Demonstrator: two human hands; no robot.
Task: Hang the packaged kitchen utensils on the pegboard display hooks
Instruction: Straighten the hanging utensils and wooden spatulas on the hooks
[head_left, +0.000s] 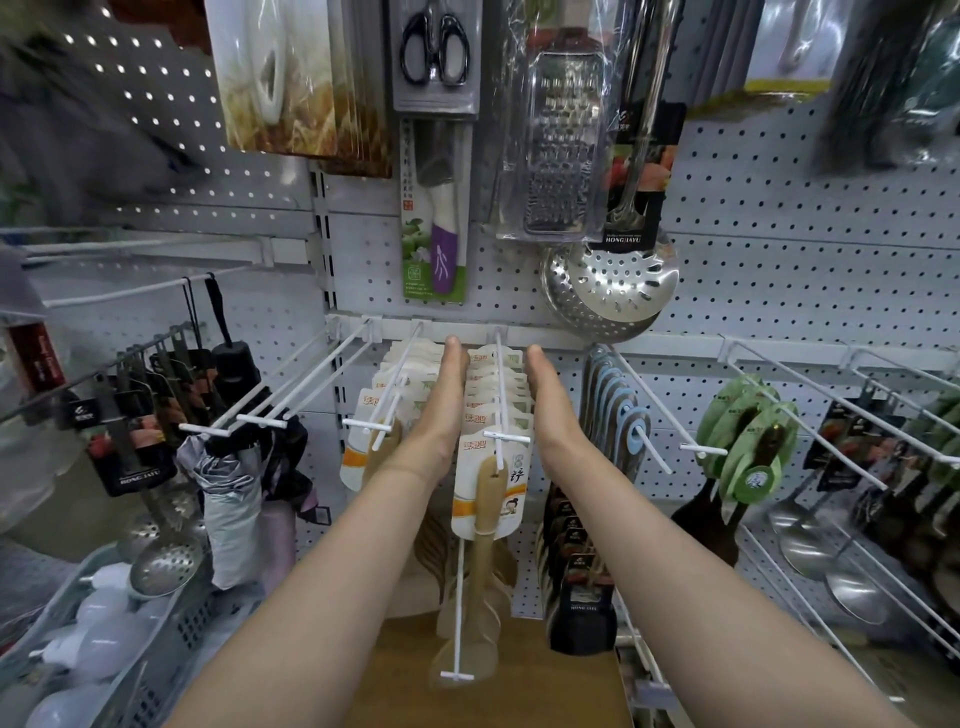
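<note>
Head view of a pegboard (779, 249) display. Both hands reach forward with fingers straight and held together, palms facing each other, one on either side of a row of packaged wooden spatulas (488, 467) that hangs on a white hook (500, 395) at the centre. The left hand (444, 400) lies flat against the left side of the row; the right hand (550, 400) lies flat against its right side. Neither hand curls round anything. A second row of the same packs (374, 415) hangs on the neighbouring hook just left of the central hook. Further left of the central hook, bare white hooks (270, 410) project from the board, and beyond them hang folded umbrellas (234, 493) and black-carded ladles (140, 452). Just right of the central hook hang blue-collared utensils (621, 410), then green-carded ones (748, 431). Above the central hook hang a purple-handled knife pack (435, 218), scissors (435, 49), a grater (558, 156) and a perforated skimmer (610, 286). Below and left of the central hook stands a grey basket (171, 639) of white items.
</note>
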